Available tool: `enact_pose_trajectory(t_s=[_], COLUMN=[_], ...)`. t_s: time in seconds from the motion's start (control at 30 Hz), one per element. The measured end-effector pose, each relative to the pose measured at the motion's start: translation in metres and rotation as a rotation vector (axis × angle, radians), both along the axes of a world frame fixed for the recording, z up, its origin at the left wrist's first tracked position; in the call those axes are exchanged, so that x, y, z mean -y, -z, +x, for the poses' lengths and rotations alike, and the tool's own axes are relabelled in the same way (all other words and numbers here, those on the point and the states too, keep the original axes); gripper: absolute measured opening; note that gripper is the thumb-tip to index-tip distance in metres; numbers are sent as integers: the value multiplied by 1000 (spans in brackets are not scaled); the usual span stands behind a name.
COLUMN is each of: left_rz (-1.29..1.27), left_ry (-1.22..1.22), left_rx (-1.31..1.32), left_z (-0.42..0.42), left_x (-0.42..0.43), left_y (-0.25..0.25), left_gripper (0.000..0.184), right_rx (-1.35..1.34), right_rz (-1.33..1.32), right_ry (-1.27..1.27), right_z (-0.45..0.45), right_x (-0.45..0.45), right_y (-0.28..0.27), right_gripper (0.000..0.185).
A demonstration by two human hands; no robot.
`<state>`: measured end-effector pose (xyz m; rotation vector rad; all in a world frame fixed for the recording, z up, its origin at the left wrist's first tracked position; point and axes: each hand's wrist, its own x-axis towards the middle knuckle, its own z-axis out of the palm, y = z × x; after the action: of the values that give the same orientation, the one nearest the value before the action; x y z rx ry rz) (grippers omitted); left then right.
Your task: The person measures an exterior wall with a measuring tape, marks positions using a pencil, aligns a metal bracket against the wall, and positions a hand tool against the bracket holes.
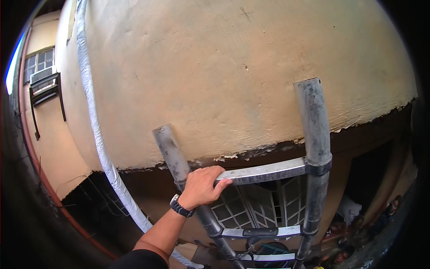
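My left hand (202, 184) is closed around the left end of the top rung (264, 172) of a metal ladder, right beside its left rail (172, 148). Its fingers go over the rung and the thumb lies along the near side. A dark watch (180, 206) is on that wrist. The right rail (315, 121) rises higher in view, and both rail tops lie against the tan wall (224, 80). Below, a lower rung (268, 232) spans the rails. My right hand is outside the view.
A pipe in silvery wrap (96, 121) runs down the wall on the left. The plaster has a broken lower edge (251, 152), with grilled windows (255, 206) beneath it. Several people (345, 253) are far below at the lower right. An air conditioner (43, 75) sits in a black bracket at left.
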<state>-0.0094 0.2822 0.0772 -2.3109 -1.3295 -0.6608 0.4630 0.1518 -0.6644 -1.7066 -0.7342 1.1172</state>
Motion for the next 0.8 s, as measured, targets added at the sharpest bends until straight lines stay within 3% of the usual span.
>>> enact_pose_trajectory(t_s=[0.8], left_rz=[-14], left_ry=[-22], left_rx=[-2], left_z=[-1], left_x=[-1], left_y=[3], left_gripper=[41], right_rx=[-24], right_rz=[8], right_ry=[8], right_z=[-5], right_x=[2], right_y=[6], right_gripper=[53])
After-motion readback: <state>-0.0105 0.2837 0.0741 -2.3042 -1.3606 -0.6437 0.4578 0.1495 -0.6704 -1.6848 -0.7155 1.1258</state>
